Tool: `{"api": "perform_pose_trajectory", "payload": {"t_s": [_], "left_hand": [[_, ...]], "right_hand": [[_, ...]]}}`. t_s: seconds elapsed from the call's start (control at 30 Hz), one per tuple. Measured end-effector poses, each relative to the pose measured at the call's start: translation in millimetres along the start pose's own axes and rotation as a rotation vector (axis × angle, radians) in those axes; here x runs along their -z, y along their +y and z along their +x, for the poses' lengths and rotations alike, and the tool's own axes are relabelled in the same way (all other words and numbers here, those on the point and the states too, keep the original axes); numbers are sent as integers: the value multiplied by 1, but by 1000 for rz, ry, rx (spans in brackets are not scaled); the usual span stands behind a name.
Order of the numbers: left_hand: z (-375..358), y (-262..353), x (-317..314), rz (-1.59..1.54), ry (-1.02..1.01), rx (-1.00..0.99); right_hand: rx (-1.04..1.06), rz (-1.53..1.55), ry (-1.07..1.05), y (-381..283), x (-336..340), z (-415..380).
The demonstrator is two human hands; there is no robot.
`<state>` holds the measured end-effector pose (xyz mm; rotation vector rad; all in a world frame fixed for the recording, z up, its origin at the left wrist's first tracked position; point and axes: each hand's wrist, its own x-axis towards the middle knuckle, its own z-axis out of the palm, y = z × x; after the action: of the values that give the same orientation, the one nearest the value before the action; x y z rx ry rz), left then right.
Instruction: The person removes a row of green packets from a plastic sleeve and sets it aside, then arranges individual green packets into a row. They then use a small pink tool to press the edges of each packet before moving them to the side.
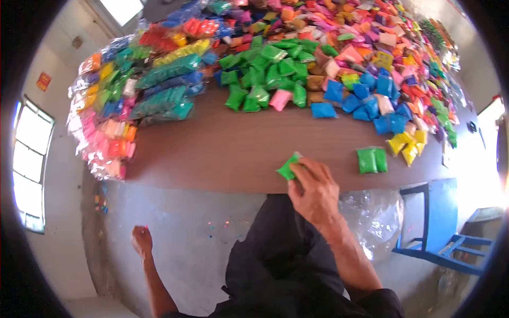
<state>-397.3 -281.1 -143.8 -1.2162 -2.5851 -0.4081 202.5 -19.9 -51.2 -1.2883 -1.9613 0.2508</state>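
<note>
Near the table's front edge, my right hand (314, 186) pinches a small green packet (289, 166) between thumb and fingers. Right of it, two green packets (372, 160) lie side by side on the brown table (212, 153). My left hand (141, 238) hangs over the floor at the lower left, its fingers curled closed; a tiny pink bit shows at them, too small to name. A heap of green packets (265, 71) lies at the middle back, with one pink packet (280, 99) at its front.
Blue packets (371, 95) and yellow packets (409, 146) lie at the right. Clear bags of coloured packets (169, 69) line the left side. Mixed packets cover the back. A blue chair (442, 222) and a clear plastic bag (374, 220) are beyond the front edge.
</note>
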Motion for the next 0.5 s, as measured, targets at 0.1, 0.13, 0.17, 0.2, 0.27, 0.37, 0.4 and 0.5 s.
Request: {"api": "perform_pose_trajectory", "payload": {"t_s": [0.1,0.13,0.17,0.2,0.27,0.37,0.4,0.5], "left_hand": [[-28,14,-40,-136,-10,-36],[-35,53,-31,-161,-4,-18],[-32,81,-27,-212,26,-64],[-27,106,-24,-260,60,-102],[-13,160,2,-345,101,-111],[11,241,48,-463,114,-82],[16,259,55,-503,124,-106],[19,309,58,-638,121,-160]], "right_hand": [[53,-72,-12,3,-1,0],[59,-91,-25,6,2,0],[61,-110,-50,11,9,-1],[67,-123,-77,16,15,-1],[75,-139,-123,18,25,1],[84,-154,-148,16,35,2],[95,-152,-138,21,32,1],[122,-183,-95,35,35,-3]]}}
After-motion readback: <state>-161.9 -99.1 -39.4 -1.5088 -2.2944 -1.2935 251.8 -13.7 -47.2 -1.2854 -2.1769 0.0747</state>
